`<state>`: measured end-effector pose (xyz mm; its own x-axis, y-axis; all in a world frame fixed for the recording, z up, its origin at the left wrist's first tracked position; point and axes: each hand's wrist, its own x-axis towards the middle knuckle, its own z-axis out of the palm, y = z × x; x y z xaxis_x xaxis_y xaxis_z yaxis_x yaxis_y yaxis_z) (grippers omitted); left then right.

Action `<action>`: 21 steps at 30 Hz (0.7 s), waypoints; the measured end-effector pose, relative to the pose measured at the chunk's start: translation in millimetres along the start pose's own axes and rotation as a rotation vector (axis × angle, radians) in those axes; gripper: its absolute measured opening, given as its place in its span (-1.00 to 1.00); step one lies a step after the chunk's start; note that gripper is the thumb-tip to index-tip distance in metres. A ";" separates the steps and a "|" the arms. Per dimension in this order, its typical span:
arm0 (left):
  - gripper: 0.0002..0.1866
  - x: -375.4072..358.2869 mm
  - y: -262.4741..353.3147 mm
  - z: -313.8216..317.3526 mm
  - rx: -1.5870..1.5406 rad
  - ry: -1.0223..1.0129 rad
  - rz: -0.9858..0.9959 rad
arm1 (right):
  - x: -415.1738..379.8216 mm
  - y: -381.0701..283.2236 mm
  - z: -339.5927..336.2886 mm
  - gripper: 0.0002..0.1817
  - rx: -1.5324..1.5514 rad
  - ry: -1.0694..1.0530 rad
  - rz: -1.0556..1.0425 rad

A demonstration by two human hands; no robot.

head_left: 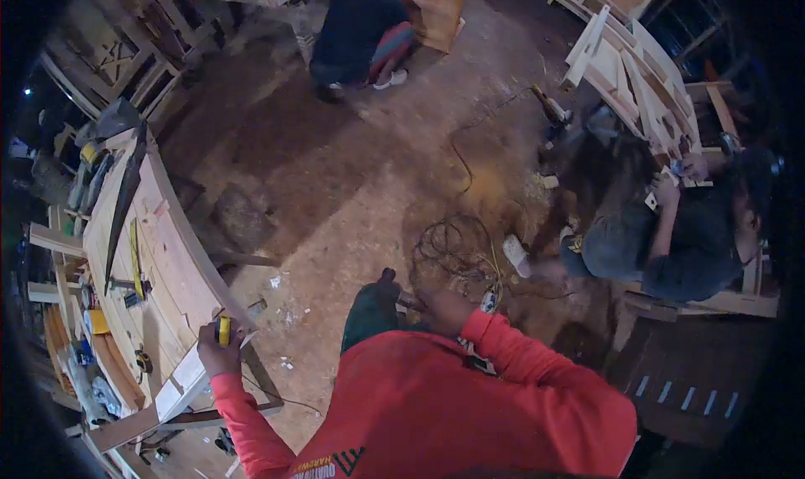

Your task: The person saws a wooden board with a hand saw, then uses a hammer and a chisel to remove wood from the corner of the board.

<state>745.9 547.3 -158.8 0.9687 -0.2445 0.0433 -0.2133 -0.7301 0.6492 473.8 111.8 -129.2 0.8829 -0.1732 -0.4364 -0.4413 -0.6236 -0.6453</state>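
My left hand [220,355] is closed around a yellow tape measure [223,330] at the near edge of the wooden workbench [172,269]. Just below that hand, a pale board [181,387] lies at the bench corner. My right hand [446,309] rests low by my leg, its fingers curled in near a small light-coloured piece; I cannot tell what it holds. On the bench top lie a long dark handsaw [124,202], a yellow strip [136,257] and a second tape measure [144,361].
Coiled cable [453,248] spreads over the dusty floor ahead of my feet. A person [356,34] crouches at the top by a wooden cabinet [436,9]. Another person [671,227] sits at the right, hands on a wooden frame [637,85]. A dark slatted panel [671,378] stands lower right.
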 end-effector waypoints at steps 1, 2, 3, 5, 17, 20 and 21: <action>-0.51 -1.2 9.9 -4.5 0.107 -0.009 0.013 | 3.2 5.7 7.2 -0.61 -0.016 -0.003 0.012; -0.51 -0.6 28.6 -9.1 0.213 -0.017 0.029 | 7.5 11.4 14.4 -0.62 -0.031 -0.001 0.023; -0.50 1.4 43.9 -10.2 0.321 -0.025 0.048 | 11.5 19.0 20.3 -0.62 -0.072 0.030 0.004; -0.48 6.3 50.1 -11.4 0.447 -0.059 0.204 | 15.8 19.6 29.7 -0.62 -0.140 0.091 -0.031; -0.47 -19.2 133.5 -2.0 0.189 -0.727 0.677 | -26.0 -57.7 97.6 -0.62 0.052 0.469 0.215; -0.44 -20.4 120.6 -27.9 0.311 -0.896 0.853 | -40.2 -119.4 138.3 -0.56 0.110 0.447 0.390; -0.43 -17.3 109.9 -34.2 0.307 -0.909 0.926 | -38.7 -130.3 167.3 -0.58 0.187 0.543 0.359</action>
<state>710.1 493.1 -62.2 0.0495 -0.9734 -0.2238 -0.8784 -0.1491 0.4540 470.3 327.3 -133.2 0.6098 -0.7343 -0.2983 -0.6996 -0.3218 -0.6380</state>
